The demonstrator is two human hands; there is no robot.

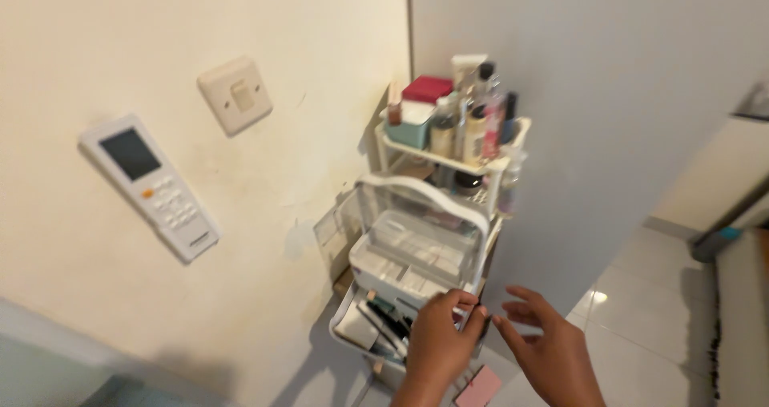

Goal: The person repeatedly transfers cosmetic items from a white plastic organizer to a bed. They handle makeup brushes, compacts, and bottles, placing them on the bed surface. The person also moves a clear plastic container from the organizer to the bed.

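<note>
At nine o'clock a white remote control [149, 187] hangs on the cream wall beside a square light switch [235, 95]. Centre, a white plastic cosmetics organiser [420, 239] (bottles crowd its top shelf). At six o'clock the left hand [442, 339] pinches its open bottom drawer [370, 327]; the right hand [546, 344] hovers spread.

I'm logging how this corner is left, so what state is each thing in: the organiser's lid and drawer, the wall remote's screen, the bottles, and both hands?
Clear lid: raised, open.
Bottom drawer: pulled out, items lying inside.
Wall remote: mounted tilted, screen dark.
Light switch: position cannot be told.
Bottles on top shelf: upright, capped.
Left hand: fingers curled at the drawer front.
Right hand: open, holding nothing.
</note>
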